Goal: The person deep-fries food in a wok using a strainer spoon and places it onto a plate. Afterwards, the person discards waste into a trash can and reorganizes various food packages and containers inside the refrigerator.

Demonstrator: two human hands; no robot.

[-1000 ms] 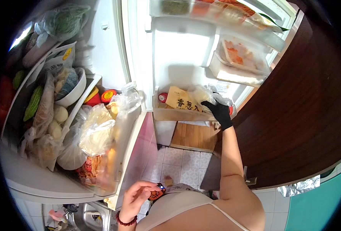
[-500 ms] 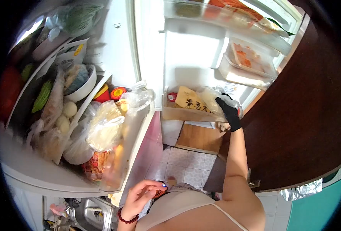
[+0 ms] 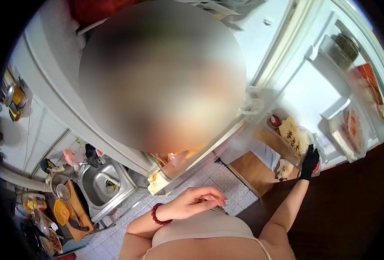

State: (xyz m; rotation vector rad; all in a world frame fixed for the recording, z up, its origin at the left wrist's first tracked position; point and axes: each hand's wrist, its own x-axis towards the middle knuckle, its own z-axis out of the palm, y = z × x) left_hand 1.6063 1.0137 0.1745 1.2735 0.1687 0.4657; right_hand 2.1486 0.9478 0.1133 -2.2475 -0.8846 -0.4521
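Observation:
My left hand (image 3: 194, 203), bare with a dark red bead bracelet, hovers before my torso, its fingers loosely bent and nothing visible in them. My right hand (image 3: 309, 164) wears a black glove. It is closed over the outer end of the lower door bin (image 3: 278, 145), beside a clear plastic bag. In that bin lie a yellow paper packet (image 3: 290, 136) with dark characters and a small red-lidded item (image 3: 274, 120). A large blurred oval hides most of the fridge's inside.
The fridge door (image 3: 304, 89) stands open on the right, with a plastic container (image 3: 350, 130) in an upper bin. At lower left are a metal sink (image 3: 101, 184), a cutting board (image 3: 77, 203) and an orange basket (image 3: 61, 212). A wooden board (image 3: 250, 171) lies below the door.
The view has turned toward the left, so the door and my gloved hand appear farther right and more of the sink shows. My left hand has moved across my torso, its fingers more bent.

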